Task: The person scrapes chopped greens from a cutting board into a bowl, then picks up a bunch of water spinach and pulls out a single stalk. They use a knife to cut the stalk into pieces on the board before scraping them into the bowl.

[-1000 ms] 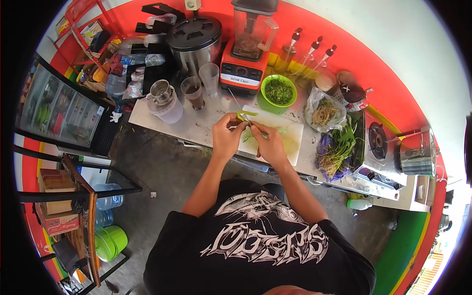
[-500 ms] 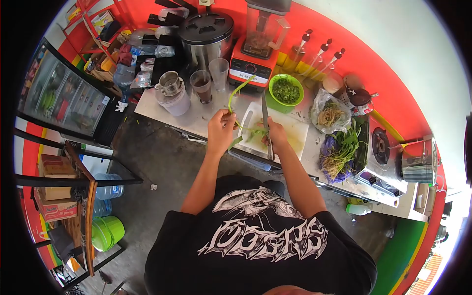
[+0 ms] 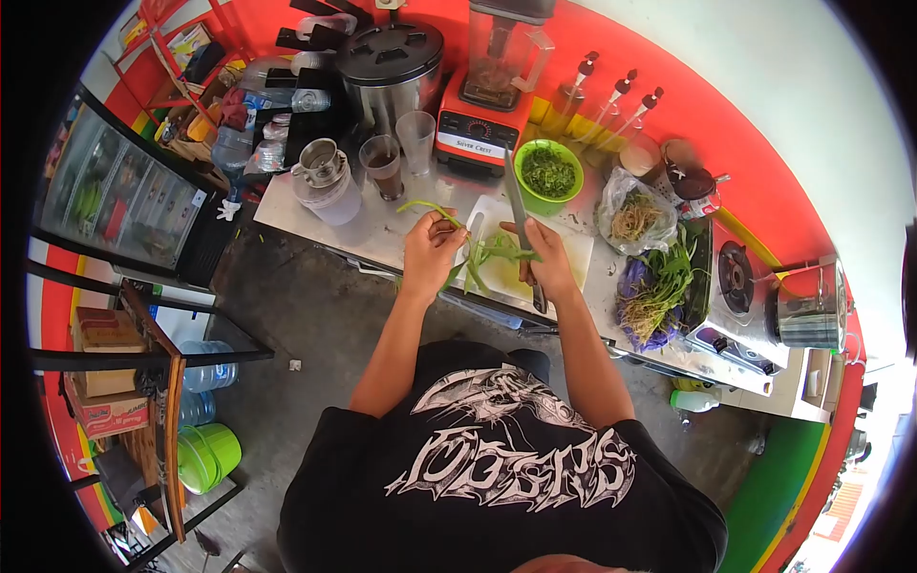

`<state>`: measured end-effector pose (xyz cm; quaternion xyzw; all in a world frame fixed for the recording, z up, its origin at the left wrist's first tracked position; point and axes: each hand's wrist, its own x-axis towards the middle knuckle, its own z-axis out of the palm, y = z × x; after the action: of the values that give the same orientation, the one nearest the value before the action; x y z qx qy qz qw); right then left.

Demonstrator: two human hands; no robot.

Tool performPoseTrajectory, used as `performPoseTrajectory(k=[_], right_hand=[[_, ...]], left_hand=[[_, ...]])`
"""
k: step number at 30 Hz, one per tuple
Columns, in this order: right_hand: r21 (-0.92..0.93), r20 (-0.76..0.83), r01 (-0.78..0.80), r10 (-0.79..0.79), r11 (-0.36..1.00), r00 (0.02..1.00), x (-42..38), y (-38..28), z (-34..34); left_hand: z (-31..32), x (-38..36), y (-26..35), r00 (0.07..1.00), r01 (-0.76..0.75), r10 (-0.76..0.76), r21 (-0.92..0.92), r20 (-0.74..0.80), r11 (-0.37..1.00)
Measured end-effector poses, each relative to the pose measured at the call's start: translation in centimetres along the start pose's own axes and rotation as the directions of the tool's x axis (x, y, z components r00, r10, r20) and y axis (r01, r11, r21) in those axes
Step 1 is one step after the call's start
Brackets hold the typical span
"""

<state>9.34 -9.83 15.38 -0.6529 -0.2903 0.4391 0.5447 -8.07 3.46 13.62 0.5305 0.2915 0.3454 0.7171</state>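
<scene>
Evidently, in the head view, the hands are apart above the cutting board (image 3: 577,250). Left hand (image 3: 435,250): fingertips pinched on a green stem (image 3: 420,204), one end of which projects beyond the fingers, away from the person. Right hand (image 3: 549,260): closed round a knife (image 3: 517,202), blade pointing away from the person. Green strands (image 3: 501,251) lie between the hands; whether the right fingers also grip them cannot be told. Beyond the right hand stands a green bowl (image 3: 547,199) of chopped greens (image 3: 548,170).
</scene>
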Motion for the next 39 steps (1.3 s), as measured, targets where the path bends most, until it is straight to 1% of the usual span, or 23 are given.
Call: performPoseTrajectory(k=[2,4,6,7,9,10,11,12,14,18,22,24,28,30,31,33,36,37,39], right_hand=[[-0.001,-0.023,0.023,-0.023,1.000,0.999,-1.6,-2.4,1.1],[0.000,-0.044,0.046,-0.046,0.999,0.998,-2.8,-3.6,1.7],[0.006,0.000,0.151,-0.151,0.989,0.989,-3.6,-4.0,1.9],[0.007,-0.002,0.149,-0.149,0.989,0.989,-4.4,-4.8,2.2],[0.022,0.099,0.184,-0.185,0.983,0.978,-5.9,-6.3,2.8],[0.022,0.097,0.185,-0.186,0.983,0.978,-6.0,-6.1,3.0],[-0.043,0.112,0.152,-0.147,0.987,0.983,-5.9,-5.7,3.3],[-0.110,0.126,0.121,-0.107,0.987,0.986,-5.7,-5.3,3.6],[-0.096,0.106,0.121,-0.111,0.988,0.988,-4.7,-3.6,4.0],[-0.087,0.060,0.107,-0.102,0.990,0.993,-3.7,-2.4,4.4],[-0.062,0.110,0.070,-0.063,0.996,0.992,-3.3,-1.9,4.4],[0.006,0.101,0.079,-0.079,0.997,0.992,-3.4,-2.1,4.8],[-0.052,0.105,0.064,-0.058,0.997,0.993,-3.6,-2.1,4.7],[-0.203,0.038,0.242,-0.239,0.949,0.970,-3.5,-1.3,4.9],[-0.203,0.036,0.242,-0.240,0.949,0.970,-3.6,-1.2,4.8],[-0.159,0.007,0.191,-0.192,0.969,0.981,-3.9,-1.0,4.7],[-0.104,0.016,0.205,-0.204,0.973,0.979,-4.1,-0.7,4.5],[-0.099,0.011,0.198,-0.198,0.975,0.980,-4.4,-0.9,4.3],[0.042,0.086,0.005,-0.009,0.999,0.996,-5.3,-1.6,3.6]], left_hand=[[0.2,0.2,-0.2,0.999,0.040,-0.040,-0.034,0.009,0.999],[0.6,0.2,0.0,1.000,0.030,-0.030,-0.005,0.006,1.000],[0.6,0.2,-0.1,1.000,0.020,-0.020,0.024,-0.001,1.000],[0.5,0.3,-0.3,1.000,0.002,-0.001,0.055,-0.018,0.998],[0.7,0.3,-0.5,0.999,-0.015,0.018,0.086,-0.033,0.996],[0.9,0.2,-0.4,0.998,-0.034,0.035,0.027,-0.057,0.999],[1.0,0.2,-0.3,0.995,-0.054,0.052,-0.031,-0.081,0.998],[1.2,0.2,-0.3,0.995,-0.056,0.053,-0.032,-0.079,0.998],[1.3,0.2,-0.2,0.996,-0.063,0.060,-0.061,-0.064,0.996],[1.3,-0.3,0.2,0.996,-0.084,0.082,-0.064,-0.042,0.994],[1.3,-0.7,0.7,0.994,-0.105,0.105,-0.072,-0.004,0.992],[1.3,-0.8,0.7,0.994,-0.113,0.114,-0.069,0.008,0.991],[1.3,-0.9,0.7,0.991,-0.134,0.134,-0.033,-0.004,0.990],[1.4,-1.1,0.8,0.991,-0.137,0.137,-0.018,0.000,0.990],[1.6,-1.1,0.8,0.991,-0.133,0.133,-0.033,-0.007,0.991],[1.8,-1.3,0.6,0.992,-0.126,0.125,-0.049,-0.012,0.991],[2.2,-1.4,0.2,0.992,-0.123,0.123,-0.024,0.006,0.992],[2.5,-1.5,0.2,0.992,-0.125,0.124,-0.045,-0.018,0.991],[3.0,-2.0,0.0,0.993,-0.112,0.110,-0.064,-0.038,0.992]])
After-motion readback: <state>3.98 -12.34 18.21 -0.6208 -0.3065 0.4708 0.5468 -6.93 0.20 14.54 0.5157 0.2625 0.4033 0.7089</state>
